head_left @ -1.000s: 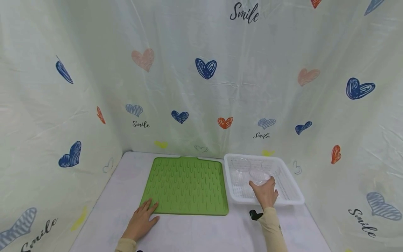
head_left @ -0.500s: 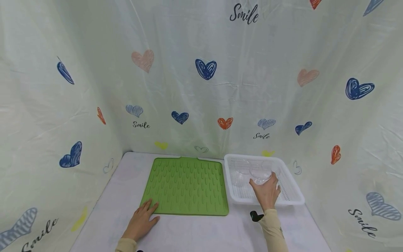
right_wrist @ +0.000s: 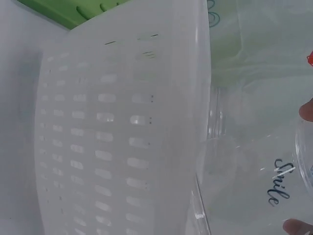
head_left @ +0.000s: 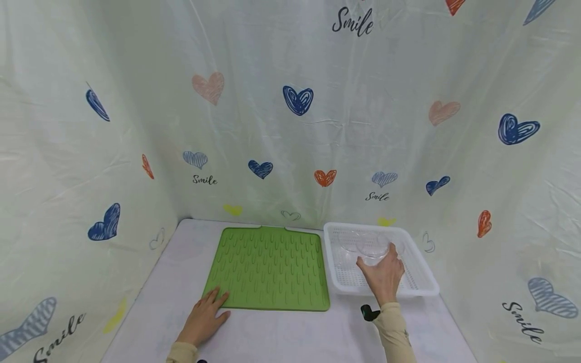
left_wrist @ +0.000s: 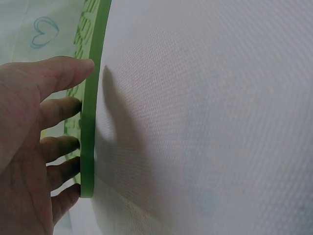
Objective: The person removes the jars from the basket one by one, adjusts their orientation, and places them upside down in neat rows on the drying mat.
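Observation:
My right hand (head_left: 383,272) is over the white basket (head_left: 337,287), thumb and fingers spread around the sides of a clear round cup (head_left: 371,250). In the right wrist view, two fingertips (right_wrist: 297,227) show at the right edge, with the clear cup's curved rim (right_wrist: 301,161) between them. More clear round cups (head_left: 347,242) stand behind in the basket, their outlines faint and overlapping. My left hand (head_left: 204,316) rests with extended fingers on the near left corner of a green ridged mat (head_left: 272,272); the left wrist view shows the thumb (left_wrist: 73,73) along the mat's edge.
The basket has slotted walls (right_wrist: 105,137) and stands to the right of the mat on a white-covered table (head_left: 281,338). A curtain (head_left: 290,136) printed with hearts hangs behind and on both sides. A black device (head_left: 369,312) sits at my right wrist.
My right hand has risen slightly and moved a little away from me, and the clear cup's rim has shifted up with it. The left hand has stayed on the mat's corner.

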{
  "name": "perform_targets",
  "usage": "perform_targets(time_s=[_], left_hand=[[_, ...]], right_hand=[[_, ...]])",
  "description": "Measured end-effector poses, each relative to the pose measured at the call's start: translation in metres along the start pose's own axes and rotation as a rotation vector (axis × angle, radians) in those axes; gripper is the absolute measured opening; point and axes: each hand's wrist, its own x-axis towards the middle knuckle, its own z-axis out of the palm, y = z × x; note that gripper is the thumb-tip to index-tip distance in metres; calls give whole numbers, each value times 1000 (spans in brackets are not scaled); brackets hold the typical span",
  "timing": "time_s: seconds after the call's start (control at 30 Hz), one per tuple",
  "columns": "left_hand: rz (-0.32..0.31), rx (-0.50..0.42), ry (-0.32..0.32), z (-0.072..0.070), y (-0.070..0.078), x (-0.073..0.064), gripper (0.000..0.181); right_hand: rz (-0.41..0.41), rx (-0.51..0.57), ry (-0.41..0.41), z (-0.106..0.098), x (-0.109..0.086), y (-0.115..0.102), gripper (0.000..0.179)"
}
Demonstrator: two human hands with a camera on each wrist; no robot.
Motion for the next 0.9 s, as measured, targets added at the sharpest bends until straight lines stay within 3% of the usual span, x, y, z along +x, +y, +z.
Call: perform_targets(time_s=[0.37, 0.9], left_hand=[[-5, 21, -12, 0, 1, 2, 53], [7, 21, -6, -1, 0, 4, 51]], right_hand=[[-213, -36, -59, -10, 1, -27, 102], [-527, -41, -37, -19, 1, -78, 100]])
